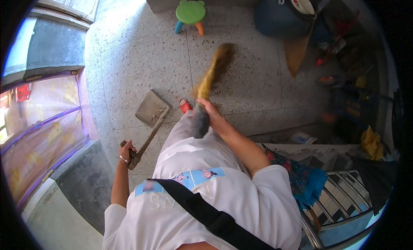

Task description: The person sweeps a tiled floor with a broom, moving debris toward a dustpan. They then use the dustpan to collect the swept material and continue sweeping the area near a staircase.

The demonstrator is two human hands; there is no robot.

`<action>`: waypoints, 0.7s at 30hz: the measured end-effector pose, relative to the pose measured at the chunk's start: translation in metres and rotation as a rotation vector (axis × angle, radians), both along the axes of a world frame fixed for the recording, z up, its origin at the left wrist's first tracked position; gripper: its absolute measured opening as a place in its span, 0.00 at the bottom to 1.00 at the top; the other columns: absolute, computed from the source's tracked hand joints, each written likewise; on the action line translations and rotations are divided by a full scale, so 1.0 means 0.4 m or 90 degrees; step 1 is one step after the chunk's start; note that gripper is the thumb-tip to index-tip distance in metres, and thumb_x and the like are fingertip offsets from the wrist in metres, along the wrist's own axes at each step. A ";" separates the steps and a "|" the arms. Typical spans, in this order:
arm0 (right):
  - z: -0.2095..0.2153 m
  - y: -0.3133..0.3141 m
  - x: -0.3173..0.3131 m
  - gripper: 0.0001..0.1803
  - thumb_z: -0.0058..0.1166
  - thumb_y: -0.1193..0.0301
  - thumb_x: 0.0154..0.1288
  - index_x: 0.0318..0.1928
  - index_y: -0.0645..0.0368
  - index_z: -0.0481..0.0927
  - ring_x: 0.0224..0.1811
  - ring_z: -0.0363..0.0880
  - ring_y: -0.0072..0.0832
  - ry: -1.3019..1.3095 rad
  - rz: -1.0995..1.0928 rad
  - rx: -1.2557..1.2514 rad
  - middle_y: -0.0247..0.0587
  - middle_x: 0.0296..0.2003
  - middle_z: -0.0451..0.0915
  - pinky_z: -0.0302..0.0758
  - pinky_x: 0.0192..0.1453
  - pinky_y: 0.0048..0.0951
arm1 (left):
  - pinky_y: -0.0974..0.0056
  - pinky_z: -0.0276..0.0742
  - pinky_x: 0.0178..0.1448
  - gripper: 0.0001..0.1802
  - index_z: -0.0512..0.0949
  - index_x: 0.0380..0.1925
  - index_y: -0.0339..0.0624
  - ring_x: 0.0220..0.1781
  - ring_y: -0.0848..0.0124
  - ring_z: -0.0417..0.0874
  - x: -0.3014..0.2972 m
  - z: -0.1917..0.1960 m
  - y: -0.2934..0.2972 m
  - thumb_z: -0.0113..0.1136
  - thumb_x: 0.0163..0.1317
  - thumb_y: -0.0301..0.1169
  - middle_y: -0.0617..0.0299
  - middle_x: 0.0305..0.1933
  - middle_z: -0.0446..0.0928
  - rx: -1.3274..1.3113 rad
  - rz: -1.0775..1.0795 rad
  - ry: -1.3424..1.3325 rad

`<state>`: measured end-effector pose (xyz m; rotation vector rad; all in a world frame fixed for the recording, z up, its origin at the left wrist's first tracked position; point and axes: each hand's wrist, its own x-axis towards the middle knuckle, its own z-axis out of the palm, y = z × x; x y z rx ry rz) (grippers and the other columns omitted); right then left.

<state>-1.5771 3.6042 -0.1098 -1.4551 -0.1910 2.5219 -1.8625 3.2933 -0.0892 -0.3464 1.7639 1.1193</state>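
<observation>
The right hand (pixel 214 116) gripped a blurred broom (pixel 211 73) over the floor (pixel 142 56), the left hand (pixel 126 152) clasping an apparently empty dustpan (pixel 151 108).

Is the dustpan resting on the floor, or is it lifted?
Resting on the floor. The dustpan lies with its scoop flat on the speckled floor, while the left hand holds its long handle tilted up.

The broom (pixel 211 71) smears into a yellow streak, its bristle end impossible to make out. The right hand (pixel 214 116) covers part of its grey grip. The left hand's (pixel 127 152) fingers wrap the dustpan (pixel 151 108) handle, hiding its end. Clutter at the far right is dark and blurred beyond telling.
</observation>
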 end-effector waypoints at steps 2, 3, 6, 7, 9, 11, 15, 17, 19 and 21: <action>0.063 0.015 -0.065 0.16 0.46 0.57 0.57 0.28 0.60 0.71 0.16 0.71 0.27 -0.019 -0.037 0.079 0.38 0.17 0.73 0.71 0.24 0.26 | 0.64 0.71 0.20 0.11 0.66 0.19 0.44 0.15 0.71 0.69 0.000 0.000 -0.007 0.58 0.53 0.31 0.65 0.15 0.64 -0.009 -0.013 0.010; 0.050 0.022 -0.069 0.17 0.46 0.57 0.57 0.27 0.60 0.71 0.16 0.71 0.26 0.017 -0.049 0.025 0.37 0.17 0.73 0.70 0.23 0.25 | 0.64 0.71 0.20 0.11 0.66 0.19 0.44 0.15 0.71 0.69 -0.002 0.000 -0.006 0.58 0.53 0.31 0.65 0.15 0.65 -0.018 -0.024 0.017; 0.008 0.033 -0.040 0.19 0.47 0.57 0.56 0.27 0.63 0.70 0.17 0.71 0.25 0.131 -0.067 -0.021 0.37 0.17 0.72 0.69 0.22 0.23 | 0.64 0.71 0.20 0.11 0.66 0.19 0.43 0.15 0.71 0.70 -0.005 0.000 0.003 0.58 0.53 0.31 0.64 0.15 0.65 -0.011 -0.024 0.018; 0.025 0.042 -0.002 0.19 0.47 0.57 0.56 0.27 0.63 0.70 0.17 0.71 0.25 0.152 -0.039 -0.011 0.37 0.17 0.72 0.70 0.23 0.23 | 0.64 0.71 0.20 0.11 0.66 0.19 0.43 0.15 0.71 0.70 -0.004 0.000 0.001 0.58 0.53 0.31 0.64 0.15 0.65 -0.004 -0.013 0.014; 0.096 0.060 0.089 0.19 0.48 0.57 0.56 0.28 0.63 0.70 0.17 0.71 0.26 0.123 -0.008 0.011 0.37 0.18 0.72 0.72 0.23 0.24 | 0.64 0.71 0.20 0.12 0.66 0.18 0.43 0.14 0.71 0.70 -0.011 -0.016 -0.013 0.58 0.53 0.31 0.64 0.15 0.65 -0.010 -0.007 0.015; 0.133 0.070 0.188 0.19 0.48 0.57 0.56 0.31 0.64 0.69 0.17 0.71 0.27 0.013 -0.017 0.017 0.39 0.19 0.72 0.72 0.23 0.26 | 0.63 0.71 0.19 0.12 0.66 0.18 0.43 0.14 0.70 0.70 -0.003 -0.019 -0.010 0.58 0.53 0.31 0.64 0.15 0.65 -0.007 -0.007 0.017; 0.100 0.084 0.396 0.18 0.48 0.60 0.55 0.34 0.64 0.67 0.18 0.73 0.31 -0.171 -0.012 0.055 0.43 0.21 0.73 0.74 0.24 0.30 | 0.63 0.71 0.19 0.12 0.66 0.17 0.43 0.14 0.70 0.69 0.005 -0.009 -0.005 0.58 0.53 0.31 0.63 0.15 0.65 0.005 -0.026 0.030; 0.048 0.093 0.494 0.16 0.48 0.61 0.54 0.32 0.63 0.68 0.19 0.74 0.32 -0.208 0.005 0.108 0.43 0.20 0.73 0.74 0.25 0.32 | 0.63 0.71 0.19 0.12 0.66 0.16 0.43 0.14 0.70 0.69 0.019 -0.005 -0.005 0.58 0.53 0.31 0.63 0.14 0.65 0.000 -0.025 0.035; -0.012 0.101 0.565 0.16 0.47 0.59 0.55 0.28 0.61 0.70 0.18 0.74 0.32 -0.279 0.025 0.100 0.43 0.18 0.73 0.73 0.25 0.31 | 0.63 0.70 0.19 0.13 0.66 0.16 0.43 0.13 0.69 0.69 0.031 0.015 0.012 0.58 0.53 0.31 0.63 0.14 0.65 -0.015 -0.014 0.036; -0.102 0.114 0.640 0.17 0.47 0.58 0.55 0.28 0.61 0.71 0.19 0.74 0.31 -0.295 0.052 0.090 0.42 0.19 0.74 0.72 0.26 0.31 | 0.62 0.70 0.19 0.13 0.65 0.15 0.43 0.13 0.69 0.69 0.030 0.004 0.005 0.58 0.53 0.30 0.63 0.14 0.64 -0.007 -0.029 0.043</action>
